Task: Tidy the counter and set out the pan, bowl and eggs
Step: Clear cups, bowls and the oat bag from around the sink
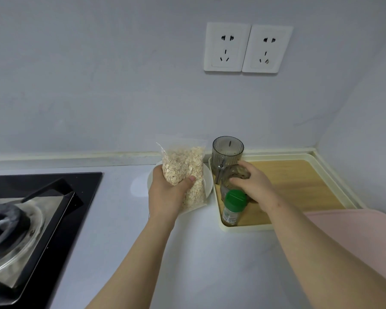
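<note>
Two bare forearms reach in from the bottom edge over the pale grey counter. The left hand grips a clear plastic bag of oat flakes around its lower half, with the thumb pressed into the front. It holds the bag upright over a round white dish; whether the bag touches the dish I cannot tell. The right hand has its fingers curled over a clear glass jar with brownish contents, inside the left end of a cream plastic tray with a wood-coloured floor. How the jar stands is partly hidden.

I think the jar is the greater risk. It is crowded just beside a small bottle with a green cap and a grey ribbed transparent cup, so a sideways pull could knock the bottle over the tray rim. A hold from above on smooth glass could also slip. The bag is soft, and its closure does not show clearly; if it is open, a hard squeeze could spill flakes.

A black glass gas hob lies on the left and a pink mat on the right, against the tray. Two white wall sockets sit on the pale wall above. No pan or eggs show, and the dish may be the bowl.
</note>
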Demonstrator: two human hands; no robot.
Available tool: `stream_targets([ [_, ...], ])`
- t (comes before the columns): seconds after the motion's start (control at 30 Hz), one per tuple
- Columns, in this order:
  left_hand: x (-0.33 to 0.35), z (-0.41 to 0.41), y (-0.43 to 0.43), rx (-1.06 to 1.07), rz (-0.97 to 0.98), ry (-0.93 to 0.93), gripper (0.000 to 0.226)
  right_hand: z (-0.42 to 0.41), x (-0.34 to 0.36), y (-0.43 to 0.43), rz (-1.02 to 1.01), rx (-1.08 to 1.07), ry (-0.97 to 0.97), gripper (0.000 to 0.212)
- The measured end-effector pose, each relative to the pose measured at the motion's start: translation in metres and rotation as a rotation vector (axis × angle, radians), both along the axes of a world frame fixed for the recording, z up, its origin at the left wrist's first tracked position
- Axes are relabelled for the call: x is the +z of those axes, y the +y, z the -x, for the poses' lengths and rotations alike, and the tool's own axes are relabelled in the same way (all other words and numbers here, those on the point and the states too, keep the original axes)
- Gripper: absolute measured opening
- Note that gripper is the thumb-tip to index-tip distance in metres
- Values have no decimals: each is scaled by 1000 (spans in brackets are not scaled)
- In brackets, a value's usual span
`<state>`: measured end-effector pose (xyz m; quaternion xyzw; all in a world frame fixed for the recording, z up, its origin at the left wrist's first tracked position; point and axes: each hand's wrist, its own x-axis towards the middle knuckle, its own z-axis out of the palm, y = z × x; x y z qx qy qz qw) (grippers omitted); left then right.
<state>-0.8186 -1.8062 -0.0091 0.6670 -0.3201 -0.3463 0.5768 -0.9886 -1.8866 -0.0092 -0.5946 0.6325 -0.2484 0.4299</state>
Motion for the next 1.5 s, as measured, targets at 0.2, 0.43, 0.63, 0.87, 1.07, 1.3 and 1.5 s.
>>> stream_targets([
  [0.2,1,0,1,6,18,17,46,-2,2,2,-124,-79,-187,44],
  [0.43,3,-2,3,12,31,16,46,-4,11,9,-182,-57,-232,40],
  [0.63,16,-5,1,15,66,24,47,-3,27,5,150,-226,-42,42],
  [0.87,47,0,-8,-67,163,70,41,-11,67,12,311,-144,-270,25],
  [1.07,69,18,-19,-237,222,127,44,-21,81,20,183,12,-371,31],
  [1.3,80,31,-28,-450,244,119,46,-10,90,21,242,22,-441,16],
  [1.5,96,47,-44,-626,159,-12,49,7,95,15,360,-162,-566,13],
])
